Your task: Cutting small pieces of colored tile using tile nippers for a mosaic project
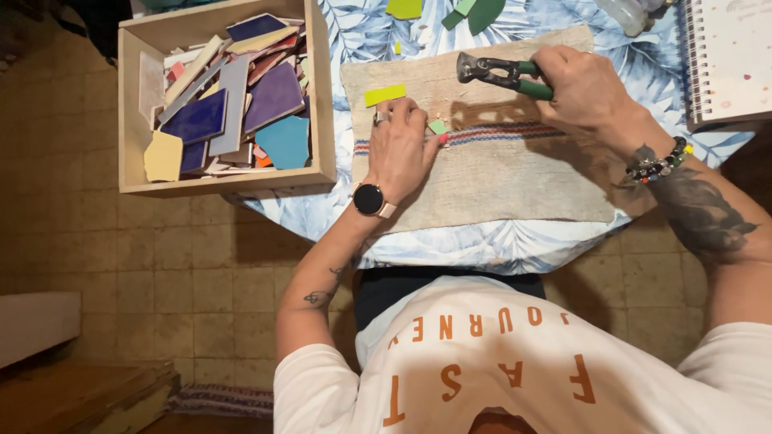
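Two hands: both at work over a cloth on the desk [563, 249], which wears a blue leaf-print cover.
Wooden box: the box [133, 104] sits at the desk's left end, full of flat tile pieces in purple, blue, grey, yellow and teal.
Cloth: a coarse beige cloth [515, 181] with a red and blue stripe across it lies in the middle of the desk.
Notebook: a spiral notebook [736, 56] rests at the far right corner.
Right hand: the right hand [587, 88] is wrapped round the green handles of a pair of nippers [494, 72], fingers closed on them; the metal head points left, over the cloth. I cannot tell whether the head is shut.
Left hand: the left hand [398, 145] lies palm down on the cloth, fingers together, tips pressing a small green tile piece [437, 127] just by the stripe.
Yellow-green piece: a small strip [385, 95] lies on the cloth just beyond the left hand.
Scraps: green scraps [474, 12] lie at the desk's far edge.
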